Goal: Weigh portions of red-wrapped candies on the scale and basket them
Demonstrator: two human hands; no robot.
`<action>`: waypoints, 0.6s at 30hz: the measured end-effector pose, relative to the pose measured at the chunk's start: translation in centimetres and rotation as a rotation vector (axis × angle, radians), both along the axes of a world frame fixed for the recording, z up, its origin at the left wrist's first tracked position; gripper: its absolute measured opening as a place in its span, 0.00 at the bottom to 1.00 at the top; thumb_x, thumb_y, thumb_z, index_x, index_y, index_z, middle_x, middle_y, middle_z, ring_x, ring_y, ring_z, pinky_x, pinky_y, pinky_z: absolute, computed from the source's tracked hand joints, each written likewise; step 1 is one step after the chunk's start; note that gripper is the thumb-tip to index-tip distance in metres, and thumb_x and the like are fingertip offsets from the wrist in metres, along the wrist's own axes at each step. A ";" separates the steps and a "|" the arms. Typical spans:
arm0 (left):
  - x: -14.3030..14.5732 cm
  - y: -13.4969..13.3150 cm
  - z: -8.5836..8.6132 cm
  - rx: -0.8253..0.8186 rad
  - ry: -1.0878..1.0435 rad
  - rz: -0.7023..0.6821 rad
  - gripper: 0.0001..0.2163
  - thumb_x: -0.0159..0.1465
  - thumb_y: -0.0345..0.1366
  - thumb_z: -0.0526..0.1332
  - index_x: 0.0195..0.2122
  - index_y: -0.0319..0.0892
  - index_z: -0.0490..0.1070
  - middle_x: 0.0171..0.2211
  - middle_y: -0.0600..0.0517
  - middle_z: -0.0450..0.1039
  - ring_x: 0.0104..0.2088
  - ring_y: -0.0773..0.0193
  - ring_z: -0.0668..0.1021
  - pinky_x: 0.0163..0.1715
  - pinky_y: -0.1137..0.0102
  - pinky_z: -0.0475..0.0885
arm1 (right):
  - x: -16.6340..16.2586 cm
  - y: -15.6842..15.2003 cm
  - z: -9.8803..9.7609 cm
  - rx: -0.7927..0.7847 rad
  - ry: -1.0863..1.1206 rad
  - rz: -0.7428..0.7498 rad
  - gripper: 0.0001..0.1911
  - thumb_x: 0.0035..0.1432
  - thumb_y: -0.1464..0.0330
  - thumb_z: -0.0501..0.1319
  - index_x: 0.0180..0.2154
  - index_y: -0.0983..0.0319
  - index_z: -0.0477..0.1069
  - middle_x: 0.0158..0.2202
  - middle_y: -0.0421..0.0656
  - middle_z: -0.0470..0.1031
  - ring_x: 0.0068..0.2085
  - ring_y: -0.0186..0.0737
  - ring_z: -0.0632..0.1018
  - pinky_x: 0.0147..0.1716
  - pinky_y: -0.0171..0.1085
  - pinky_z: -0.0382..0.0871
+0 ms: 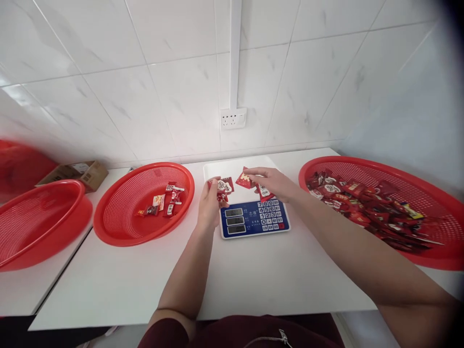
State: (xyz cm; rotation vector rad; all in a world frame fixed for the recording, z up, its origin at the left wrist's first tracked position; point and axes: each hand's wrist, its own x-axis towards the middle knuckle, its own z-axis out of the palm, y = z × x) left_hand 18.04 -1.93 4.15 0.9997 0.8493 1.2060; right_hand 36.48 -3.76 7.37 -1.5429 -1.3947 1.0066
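My left hand (209,203) is closed around a few red candy packets (222,187), held just above the left side of the white platform of a digital scale (250,218). My right hand (272,183) hovers over the scale's right side and pinches red candy packets (245,180) between its fingers. The scale has a blue front panel with displays and a keypad. A small red mesh basket (123,227) to the left holds several wrapped candies (167,200). A large red mesh basket (435,193) on the right is heaped with candy packets (366,205).
Another red basket (39,227) sits at the far left on an adjoining table, with a cardboard box (78,173) behind it. A wall socket (233,118) is on the tiled wall above the scale. Bare white tabletop (232,280) lies in front of me.
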 end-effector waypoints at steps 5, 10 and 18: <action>-1.1 0.8 0.2 0.045 -0.007 -0.019 0.16 0.59 0.47 0.58 0.44 0.45 0.66 0.29 0.54 0.67 0.21 0.74 0.69 0.14 0.81 0.65 | 0.1 0.1 0.3 -0.087 -0.218 -0.009 0.24 0.57 0.60 0.57 0.54 0.60 0.64 0.43 0.50 0.75 0.30 0.37 0.76 0.23 0.33 0.71; 0.1 0.1 -0.3 0.200 0.182 -0.147 0.16 0.58 0.46 0.59 0.45 0.44 0.68 0.29 0.52 0.69 0.28 0.69 0.72 0.14 0.82 0.65 | -2.0 -1.0 1.7 -0.018 -0.145 0.224 0.10 0.56 0.62 0.58 0.31 0.62 0.71 0.29 0.43 0.74 0.28 0.33 0.74 0.25 0.30 0.69; -0.6 0.6 0.2 0.177 -0.006 0.115 0.21 0.58 0.36 0.60 0.53 0.49 0.61 0.43 0.49 0.66 0.39 0.65 0.73 0.28 0.75 0.74 | 0.8 0.5 -0.6 -0.067 -0.142 -0.039 0.09 0.57 0.65 0.58 0.36 0.63 0.70 0.31 0.44 0.73 0.25 0.30 0.73 0.22 0.28 0.67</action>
